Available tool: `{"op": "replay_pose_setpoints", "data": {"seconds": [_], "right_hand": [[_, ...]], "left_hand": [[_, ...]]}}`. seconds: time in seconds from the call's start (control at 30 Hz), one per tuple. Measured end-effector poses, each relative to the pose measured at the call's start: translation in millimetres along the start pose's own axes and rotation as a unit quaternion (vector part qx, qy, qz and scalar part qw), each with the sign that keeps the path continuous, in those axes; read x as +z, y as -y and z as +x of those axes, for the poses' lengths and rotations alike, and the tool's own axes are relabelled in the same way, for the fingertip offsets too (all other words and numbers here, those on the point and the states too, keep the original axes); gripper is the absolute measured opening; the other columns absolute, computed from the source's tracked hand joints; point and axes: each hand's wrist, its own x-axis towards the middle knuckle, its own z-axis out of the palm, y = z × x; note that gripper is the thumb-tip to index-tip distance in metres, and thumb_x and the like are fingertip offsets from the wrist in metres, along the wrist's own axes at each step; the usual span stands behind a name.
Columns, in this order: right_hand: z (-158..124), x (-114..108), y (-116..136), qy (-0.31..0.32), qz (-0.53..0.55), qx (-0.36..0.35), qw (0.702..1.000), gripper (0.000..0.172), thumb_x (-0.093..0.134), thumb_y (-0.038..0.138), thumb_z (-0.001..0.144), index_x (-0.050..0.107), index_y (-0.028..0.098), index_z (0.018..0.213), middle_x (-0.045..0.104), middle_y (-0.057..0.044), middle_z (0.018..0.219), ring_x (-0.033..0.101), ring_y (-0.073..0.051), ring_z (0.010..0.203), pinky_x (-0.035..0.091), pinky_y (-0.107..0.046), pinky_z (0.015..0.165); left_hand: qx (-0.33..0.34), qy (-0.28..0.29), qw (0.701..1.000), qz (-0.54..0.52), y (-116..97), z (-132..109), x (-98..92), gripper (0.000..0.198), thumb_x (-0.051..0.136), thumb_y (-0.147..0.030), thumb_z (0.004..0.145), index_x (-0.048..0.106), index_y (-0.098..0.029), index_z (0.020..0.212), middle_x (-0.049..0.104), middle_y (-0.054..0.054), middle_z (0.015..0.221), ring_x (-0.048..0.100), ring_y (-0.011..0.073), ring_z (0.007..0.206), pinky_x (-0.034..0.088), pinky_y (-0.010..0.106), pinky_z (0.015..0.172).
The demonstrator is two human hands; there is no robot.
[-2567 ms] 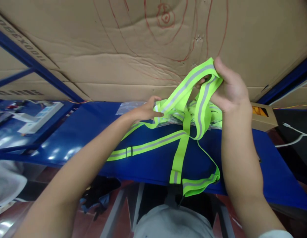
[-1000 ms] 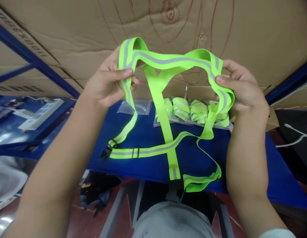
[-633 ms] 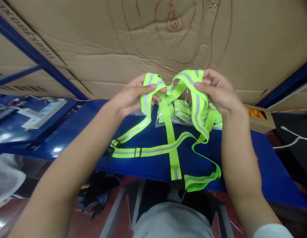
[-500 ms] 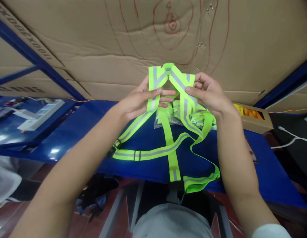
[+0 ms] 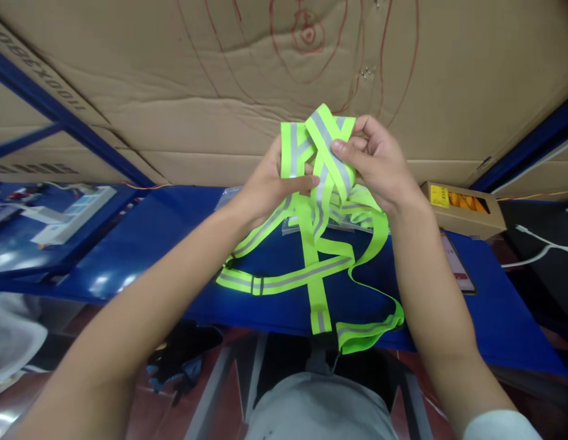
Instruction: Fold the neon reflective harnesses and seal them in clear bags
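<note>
The straps [image 5: 318, 159], neon yellow with grey reflective bands, are being held up above the blue worktop [image 5: 142, 238], and the two top loops are crossing over each other between the hands. The left hand [image 5: 265, 189] is gripping one loop, its fingers [image 5: 306, 181] clamping the band from the front. The right hand [image 5: 380, 162] is pinching the other loop, thumb pressing the band against its curled fingers. The two hands are sitting just beside each other.

Below them, the rest of the straps is hanging down and trailing onto the worktop. A belt with a dark slider is lying across the surface, and the lowest loop is drooping over the near edge. To the right a phone [image 5: 455, 269] is lying flat beside the forearm. Beyond it a small box [image 5: 462, 208] is resting against the cardboard [image 5: 174, 91] wall, and a white cable [image 5: 535, 241] is running off to the side.
</note>
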Motion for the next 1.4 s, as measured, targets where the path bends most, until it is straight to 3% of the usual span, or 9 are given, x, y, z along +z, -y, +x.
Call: {"op": "replay_pose_setpoints", "data": {"seconds": [0.1, 0.2, 0.33, 0.5, 0.63, 0.77, 1.0, 1.23, 1.4], "right_hand": [[-4, 0, 6, 0.007, 0.044, -0.002, 0.999, 0.051, 0.087, 0.053, 0.076, 0.056, 0.028, 0.109, 0.072, 0.001, 0.094, 0.07, -0.019, 0.086, 0.057, -0.03, 0.065], [-9, 0, 12, 0.075, 0.059, 0.003, 0.995, 0.059, 0.092, 0.046, 0.07, 0.061, 0.026, 0.116, 0.074, -0.002, 0.104, 0.071, -0.023, 0.095, 0.06, -0.033, 0.072], [-13, -2, 17, 0.14, 0.036, 0.008, 0.989, 0.042, 0.088, 0.042, 0.075, 0.07, 0.019, 0.106, 0.074, -0.004, 0.099, 0.07, -0.025, 0.1, 0.061, -0.036, 0.08], [-12, 6, 19, 0.049, 0.032, -0.044, 0.997, 0.035, 0.081, 0.047, 0.083, 0.07, 0.02, 0.102, 0.072, -0.002, 0.096, 0.07, -0.022, 0.098, 0.06, -0.035, 0.081], [-9, 12, 18, 0.003, -0.004, -0.039, 0.999, 0.038, 0.081, 0.053, 0.082, 0.068, 0.021, 0.098, 0.07, -0.002, 0.092, 0.069, -0.022, 0.095, 0.058, -0.032, 0.075], [-10, 4, 15, 0.056, -0.029, -0.005, 0.998, 0.037, 0.081, 0.056, 0.082, 0.07, 0.021, 0.094, 0.07, -0.002, 0.089, 0.067, -0.022, 0.092, 0.056, -0.032, 0.072], [-8, -11, -7, 0.25, -0.121, 0.099, 0.956, 0.038, 0.082, 0.056, 0.078, 0.075, 0.022, 0.093, 0.072, -0.004, 0.09, 0.066, -0.023, 0.09, 0.056, -0.034, 0.076], [-2, 5, -28, 0.217, -0.208, 0.118, 0.947, 0.057, 0.082, 0.058, 0.074, 0.072, 0.027, 0.12, 0.072, -0.006, 0.119, 0.065, -0.03, 0.111, 0.055, -0.039, 0.092], [-3, 16, -28, 0.292, -0.135, 0.111, 0.94, 0.044, 0.079, 0.057, 0.078, 0.076, 0.023, 0.105, 0.074, -0.005, 0.114, 0.066, -0.028, 0.11, 0.053, -0.035, 0.09]], "left_hand": [[-0.013, -0.001, 1.0, -0.021, -12, -2, 1.6, 0.051, 0.09, -0.014, 0.071, 0.063, -0.025, 0.113, 0.069, -0.001, 0.089, 0.068, 0.0194, 0.084, 0.057, 0.034, 0.081], [0.004, -0.003, 0.999, -0.044, -26, -4, 2.0, 0.047, 0.085, -0.008, 0.075, 0.063, -0.024, 0.113, 0.068, -0.002, 0.088, 0.068, 0.018, 0.085, 0.058, 0.032, 0.082], [0.017, 0.012, 0.998, -0.059, -46, -5, 0.4, 0.036, 0.076, 0.0, 0.081, 0.063, -0.02, 0.107, 0.07, -0.002, 0.087, 0.068, 0.0136, 0.081, 0.057, 0.025, 0.077], [-0.086, 0.029, 0.993, -0.08, -50, -10, 2.1, 0.022, 0.073, -0.01, 0.088, 0.068, -0.017, 0.109, 0.074, 0.002, 0.092, 0.076, 0.0233, 0.093, 0.061, 0.033, 0.083], [-0.169, 0.116, 0.974, -0.095, -38, -17, 2.2, 0.027, 0.079, -0.012, 0.082, 0.069, -0.017, 0.107, 0.074, 0.003, 0.083, 0.075, 0.0211, 0.076, 0.062, 0.031, 0.072], [-0.126, 0.129, 0.98, -0.081, -44, -19, -3.1, 0.025, 0.079, -0.008, 0.078, 0.07, -0.015, 0.1, 0.075, 0.004, 0.083, 0.07, 0.016, 0.067, 0.058, 0.026, 0.066], [-0.067, 0.138, 0.986, -0.067, -66, -14, -12.8, 0.026, 0.069, -0.002, 0.082, 0.07, -0.011, 0.106, 0.074, 0.004, 0.09, 0.062, 0.0106, 0.062, 0.05, 0.019, 0.053], [-0.07, 0.135, 0.986, -0.07, -67, -16, -12.7, 0.029, 0.07, -0.001, 0.079, 0.067, -0.008, 0.107, 0.073, 0.004, 0.09, 0.063, 0.0103, 0.061, 0.048, 0.02, 0.051], [-0.058, 0.134, 0.987, -0.068, -74, -18, -17.4, 0.023, 0.063, 0.003, 0.083, 0.066, -0.01, 0.102, 0.074, 0.002, 0.09, 0.063, 0.0089, 0.059, 0.051, 0.02, 0.054]]}}
